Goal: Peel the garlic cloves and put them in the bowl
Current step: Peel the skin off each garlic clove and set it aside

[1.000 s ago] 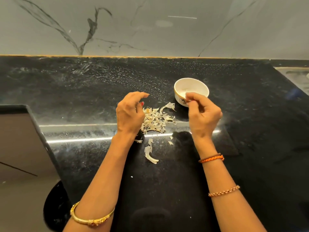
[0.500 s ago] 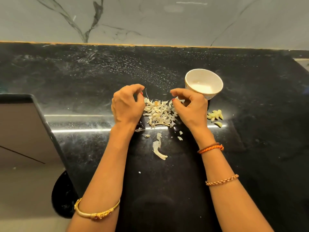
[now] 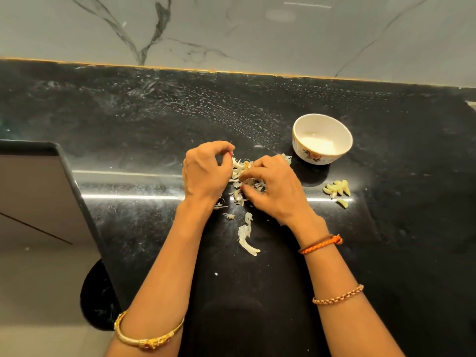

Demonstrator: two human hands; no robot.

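Note:
A small white bowl (image 3: 302, 148) with a flower pattern stands on the black counter, right of my hands; only white shows inside it. Several peeled garlic cloves (image 3: 338, 189) lie in a small heap on the counter, in front of the bowl and to its right. A pile of dry garlic skins (image 3: 240, 169) sits between my hands. My right hand (image 3: 274, 188) lies over the pile, its fingers curled down into the skins. My left hand (image 3: 206, 172) rests at the pile's left edge, thumb and forefinger curled towards each other; what they hold is hidden.
A long strip of skin (image 3: 246, 238) and small scraps (image 3: 229, 216) lie nearer to me. The counter's left edge (image 3: 77, 199) drops to a lower brown surface and the floor. A marble wall (image 3: 231, 32) closes the back.
My right hand has come away from the bowl, moved left and dropped onto the skin pile, which uncovered the peeled cloves. My left hand has stayed by the pile.

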